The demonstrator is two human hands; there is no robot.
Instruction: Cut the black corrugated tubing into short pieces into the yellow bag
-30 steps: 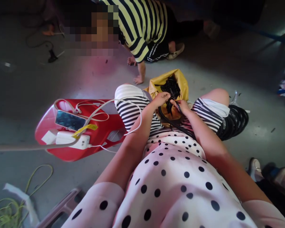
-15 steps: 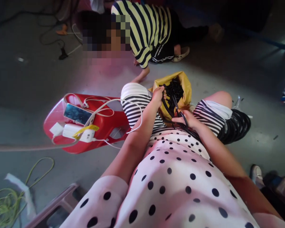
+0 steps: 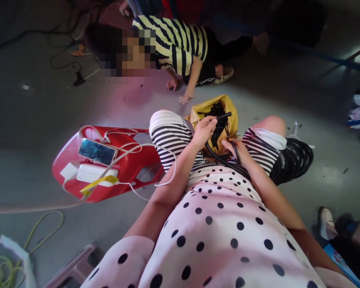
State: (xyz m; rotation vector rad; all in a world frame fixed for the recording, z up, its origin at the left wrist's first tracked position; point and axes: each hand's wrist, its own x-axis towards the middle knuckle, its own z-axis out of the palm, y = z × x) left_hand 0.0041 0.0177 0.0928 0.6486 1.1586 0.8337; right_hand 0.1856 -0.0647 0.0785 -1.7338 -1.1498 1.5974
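Observation:
My left hand (image 3: 205,131) is closed around a black corrugated tube (image 3: 224,116), whose short free end sticks out to the right past the fingertips. More of the tube curves down from that hand across my lap. A pair of black-handled scissors (image 3: 237,151) sits in my right hand (image 3: 241,152), blades toward the bag; how wide they stand apart is hard to see. Below both hands, between my knees, a yellow bag (image 3: 232,110) holds many short black pieces (image 3: 217,107). Beside my right knee lies a coil of black tube (image 3: 298,162).
To the left, a red plastic stool (image 3: 129,160) carries a phone (image 3: 97,151), a white power bank (image 3: 93,175) and cables. A person in a striped shirt (image 3: 180,44) crouches ahead, hands at the floor. Yellow-green cord (image 3: 1,266) lies at lower left, shoes (image 3: 327,220) at lower right.
My left hand has moved slightly down and right, and the tube's end now points right over the bag. The crouching person's arms have shifted. The whole view has tilted a little.

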